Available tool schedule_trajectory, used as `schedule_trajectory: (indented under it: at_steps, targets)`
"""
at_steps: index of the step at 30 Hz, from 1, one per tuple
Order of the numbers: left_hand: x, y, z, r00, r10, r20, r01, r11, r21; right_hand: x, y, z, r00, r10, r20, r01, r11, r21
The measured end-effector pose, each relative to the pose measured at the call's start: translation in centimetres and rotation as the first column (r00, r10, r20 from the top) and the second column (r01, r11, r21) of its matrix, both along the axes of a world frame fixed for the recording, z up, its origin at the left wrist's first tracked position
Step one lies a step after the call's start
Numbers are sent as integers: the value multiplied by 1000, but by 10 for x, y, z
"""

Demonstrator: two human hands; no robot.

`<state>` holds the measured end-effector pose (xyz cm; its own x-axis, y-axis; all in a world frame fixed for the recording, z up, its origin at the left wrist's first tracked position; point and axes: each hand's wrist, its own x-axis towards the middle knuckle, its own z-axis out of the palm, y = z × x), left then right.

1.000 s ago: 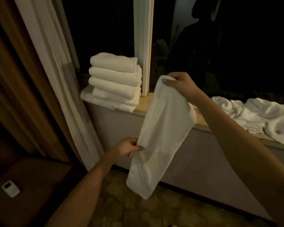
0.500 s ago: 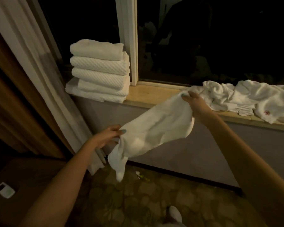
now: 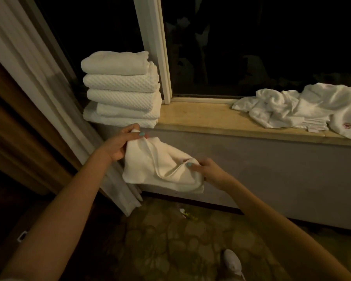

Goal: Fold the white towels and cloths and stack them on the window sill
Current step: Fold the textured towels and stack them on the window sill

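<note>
I hold a small white cloth (image 3: 160,169) in the air, folded over on itself, below the front edge of the window sill (image 3: 201,118). My left hand (image 3: 120,142) grips its upper left corner. My right hand (image 3: 207,169) pinches its right edge. A stack of several folded white towels (image 3: 120,92) stands at the sill's left end. At the right end of the sill lies a crumpled heap of white cloths (image 3: 300,106), unfolded.
A white curtain (image 3: 49,88) hangs at the left, reaching the floor beside the cloth. The white window post (image 3: 156,47) rises right of the stack. Patterned carpet (image 3: 170,244) lies below, with a bit of litter (image 3: 185,213) and my white shoe (image 3: 233,264).
The cloth, first hanging long from my raised right hand, has been brought together into a short fold. My right hand dropped below sill height and my left rose to the cloth's upper corner.
</note>
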<state>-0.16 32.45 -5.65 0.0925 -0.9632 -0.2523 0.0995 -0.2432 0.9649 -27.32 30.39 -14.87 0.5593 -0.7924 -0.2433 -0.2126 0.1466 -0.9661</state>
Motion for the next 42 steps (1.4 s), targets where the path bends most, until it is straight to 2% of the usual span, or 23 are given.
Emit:
schedule_trajectory:
  at_steps: [3, 5, 8, 10, 12, 15, 19, 23, 27, 28, 30, 33, 35, 38, 42]
  targets:
    - [-3, -3, 10, 995, -78, 61, 77, 997, 17, 14, -9, 5, 994, 109, -2, -107, 975, -195]
    - [-3, -5, 17, 984, -143, 108, 142, 990, 20, 19, -15, 15, 993, 95, 66, -79, 974, -211]
    - [0, -8, 23, 978, -168, 127, 169, 986, 6, 24, -21, 31, 943, 166, 288, -170, 985, -10]
    - [-3, -9, 26, 970, -211, 123, 214, 977, -5, 30, -21, 42, 908, 229, 351, -284, 952, 113]
    - [-7, -9, 29, 948, -285, 144, 289, 957, -10, 38, -21, 49, 911, 248, 331, -319, 931, 180]
    - [-6, -7, 33, 916, -335, 220, 347, 938, -16, 46, -20, 55, 916, 259, 306, -320, 932, 172]
    - [14, -4, 32, 900, -216, 378, 256, 965, -59, 38, -18, 53, 927, 327, 183, -336, 941, 23]
    - [30, -6, 18, 938, -176, 297, 201, 978, -54, 23, -14, 55, 931, 325, 163, -331, 944, 9]
    - [24, -12, 3, 924, -122, 363, 161, 984, -80, 2, -22, 70, 959, 227, 168, -233, 972, 18]
    - [20, -14, 0, 937, -90, 337, 125, 989, -84, -4, -24, 75, 964, 220, 152, -224, 975, 7]
    - [12, -18, -5, 977, -78, 196, 92, 994, -63, -16, -31, 79, 977, 195, 85, -194, 981, -24]
    - [4, -22, 1, 983, -184, -26, 181, 980, -77, -26, -48, 71, 992, 122, -25, -123, 992, -40]
    - [-2, -24, 8, 953, -284, -104, 270, 954, -133, -24, -55, 60, 994, 91, -52, -93, 995, -39]
    - [-11, -24, 23, 870, -447, -208, 407, 889, -209, -4, -50, 51, 973, 228, 14, -227, 972, -64]
    - [-16, -15, 35, 838, -464, -287, 407, 882, -238, 42, -29, 48, 884, 414, 218, -436, 898, 66]
